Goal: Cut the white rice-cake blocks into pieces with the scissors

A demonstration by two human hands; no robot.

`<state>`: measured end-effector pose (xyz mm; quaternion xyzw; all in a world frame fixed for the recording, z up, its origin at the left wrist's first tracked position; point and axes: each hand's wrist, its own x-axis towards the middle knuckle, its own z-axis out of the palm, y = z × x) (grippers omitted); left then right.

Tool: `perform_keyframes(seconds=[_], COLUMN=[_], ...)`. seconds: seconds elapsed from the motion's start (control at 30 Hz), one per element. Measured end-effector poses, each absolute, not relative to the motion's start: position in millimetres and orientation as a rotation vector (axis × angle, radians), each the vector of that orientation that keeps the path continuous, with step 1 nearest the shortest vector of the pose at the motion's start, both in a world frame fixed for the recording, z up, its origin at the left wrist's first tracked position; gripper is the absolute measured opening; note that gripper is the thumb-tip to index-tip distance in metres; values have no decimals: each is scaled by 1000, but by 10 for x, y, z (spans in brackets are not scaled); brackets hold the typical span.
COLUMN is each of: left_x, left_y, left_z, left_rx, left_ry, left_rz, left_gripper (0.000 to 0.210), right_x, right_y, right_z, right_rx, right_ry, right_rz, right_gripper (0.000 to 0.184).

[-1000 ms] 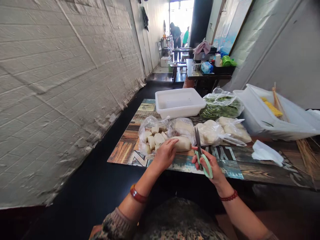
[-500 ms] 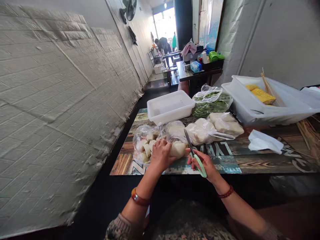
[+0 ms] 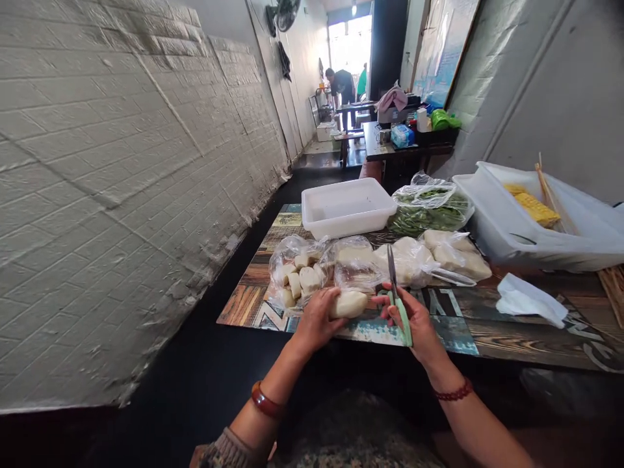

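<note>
My left hand (image 3: 316, 320) is closed around the left end of a pale, smooth, oblong roll (image 3: 350, 303), its exact kind unclear. In my right hand (image 3: 418, 325) are scissors with mint-green handles (image 3: 403, 320), blades pointing up and away; fingertips of this hand come close to the roll's right end. Behind my left hand lies a clear plastic bag (image 3: 297, 276) with several pale cut chunks. Farther right, more clear bags (image 3: 404, 257) hold pale blocks.
A white plastic tub (image 3: 348, 218) stands behind the bags, beside a bag of green vegetables (image 3: 431, 208). At right are stacked white bins (image 3: 517, 240) with yellow packs (image 3: 533, 207) and sticks. A white tissue (image 3: 531, 302) lies on the wood-patterned tabletop (image 3: 507, 338). A person (image 3: 342, 84) bends over in the background.
The roll has come nearer to me in my left hand, away from the bags. The scissors have turned more upright. The whole view has shifted slightly.
</note>
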<state>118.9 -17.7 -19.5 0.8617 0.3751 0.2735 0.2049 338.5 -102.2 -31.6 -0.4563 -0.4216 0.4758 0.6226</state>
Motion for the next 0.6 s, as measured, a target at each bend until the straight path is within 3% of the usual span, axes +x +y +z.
perform_keyframes(seconds=[0.2, 0.33, 0.43, 0.6], left_x=[1141, 946, 699, 455], left_y=[-255, -410, -521, -514], left_z=[-156, -76, -43, 5], left_rx=[2383, 2305, 2004, 1213], left_ry=[848, 847, 1007, 1009], left_rz=[753, 794, 909, 1096], left_gripper=[69, 78, 77, 73], right_x=[3305, 3257, 3305, 3441], right_y=[-620, -270, -179, -286], right_z=[92, 36, -171, -388], right_rx=[-1106, -1322, -1500, -1531], right_ry=[-1379, -1668, -1813, -1730], right_rz=[1028, 951, 643, 531], right_gripper=[47, 42, 38, 39])
